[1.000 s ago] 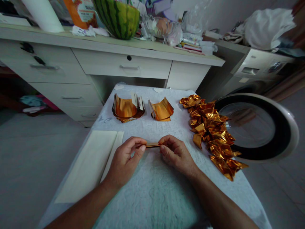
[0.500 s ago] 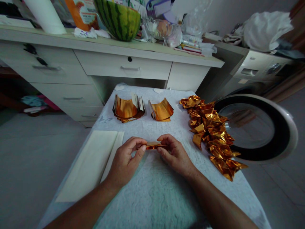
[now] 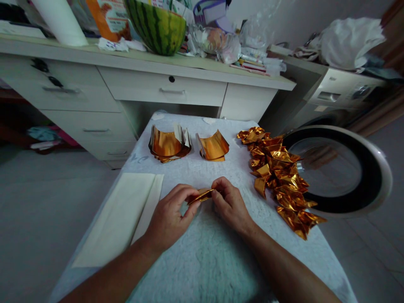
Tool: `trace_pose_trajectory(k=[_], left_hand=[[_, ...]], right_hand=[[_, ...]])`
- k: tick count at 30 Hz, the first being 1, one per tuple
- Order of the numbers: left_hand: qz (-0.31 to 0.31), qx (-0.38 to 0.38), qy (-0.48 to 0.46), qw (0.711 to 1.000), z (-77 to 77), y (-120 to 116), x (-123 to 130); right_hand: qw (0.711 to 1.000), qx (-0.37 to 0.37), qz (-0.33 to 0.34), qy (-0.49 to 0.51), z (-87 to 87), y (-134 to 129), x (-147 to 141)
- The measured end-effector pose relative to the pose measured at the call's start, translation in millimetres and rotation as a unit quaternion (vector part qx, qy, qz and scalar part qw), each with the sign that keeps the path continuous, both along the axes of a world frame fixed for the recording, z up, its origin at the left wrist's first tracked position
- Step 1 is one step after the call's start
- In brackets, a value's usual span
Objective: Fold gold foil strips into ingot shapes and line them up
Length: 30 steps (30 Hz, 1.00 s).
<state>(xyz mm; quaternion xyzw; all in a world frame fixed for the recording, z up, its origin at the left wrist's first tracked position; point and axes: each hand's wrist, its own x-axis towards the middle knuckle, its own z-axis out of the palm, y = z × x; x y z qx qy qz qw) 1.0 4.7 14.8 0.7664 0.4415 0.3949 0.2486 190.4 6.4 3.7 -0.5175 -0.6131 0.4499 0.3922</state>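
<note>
Between my hands is a folded piece of gold foil paper (image 3: 202, 195), held slightly above the cloth-covered table. My left hand (image 3: 173, 212) pinches its left end between thumb and fingers. At its right end, my right hand (image 3: 231, 204) grips with thumb and fingertips pressed together. Beyond my hands stand a thicker curled stack of gold foil sheets (image 3: 167, 144) and a thinner curled stack (image 3: 214, 145). To the right lies a heap of folded gold foil pieces (image 3: 280, 172).
Long cream paper sheets (image 3: 116, 214) lie along the left of the table (image 3: 202, 265). Behind is a white drawer counter (image 3: 142, 88) bearing a cut watermelon (image 3: 158, 27) and bags. On the right, a washing machine's open round door (image 3: 375, 172) comes close to the table edge.
The foil piece has tilted, its right end now higher, and shows more of its face. My left hand has shifted slightly right; my right hand's fingers have drawn to the piece's tip.
</note>
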Motion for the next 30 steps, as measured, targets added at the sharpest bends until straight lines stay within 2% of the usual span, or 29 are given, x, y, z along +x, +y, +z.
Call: trace_pose_trajectory(k=[6, 9, 16, 22, 30], left_hand=[[0.067, -0.055, 0.028, 0.996, -1.4, 4.5, -1.1], [0.063, -0.082, 0.066, 0.992, -4.9, 5.2, -2.6], [0.027, -0.034, 0.100, 0.994, -7.5, 6.2, -1.8], [0.041, -0.025, 0.128, 0.991, -5.9, 5.3, -2.1], [0.042, -0.019, 0.154, 0.987, -6.7, 5.1, -2.2]], right_hand=[[0.996, 0.041, -0.016, -0.077, 6.0, 0.5, -1.2], [0.992, 0.060, -0.015, -0.110, 7.2, 0.4, -1.5], [0.980, 0.111, 0.011, -0.166, 6.7, -1.4, -3.8], [0.971, 0.097, -0.009, -0.217, 6.3, -1.2, -5.3], [0.968, 0.095, -0.001, -0.231, 5.5, -2.2, -6.6]])
